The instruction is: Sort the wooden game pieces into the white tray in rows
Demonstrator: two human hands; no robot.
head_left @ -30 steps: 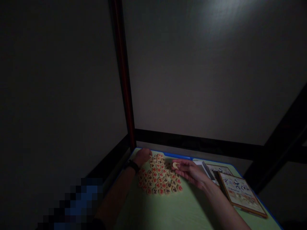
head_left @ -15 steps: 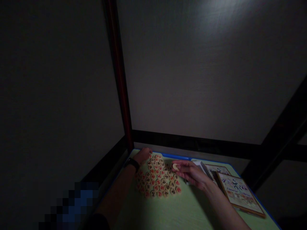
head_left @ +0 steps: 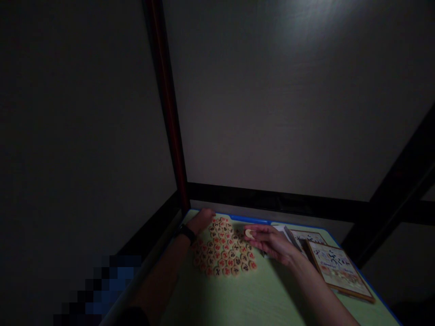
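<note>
A tight cluster of round wooden game pieces (head_left: 224, 248) with red and black characters lies on a green table (head_left: 244, 299). My left hand (head_left: 201, 220), with a dark watch on its wrist, rests against the cluster's far left edge, fingers curled. My right hand (head_left: 268, 241) hovers at the cluster's right edge and pinches one pale round piece (head_left: 249, 233) between thumb and fingers.
A wood-framed box lid (head_left: 338, 269) with printed characters lies at the right. Beside it sits an open box (head_left: 299, 237). A red-brown post (head_left: 168, 113) rises at the table's far left corner. Grey walls close in behind. The scene is dim.
Both hands stay nearly in place, the right still holding its piece. The view has drifted slightly.
</note>
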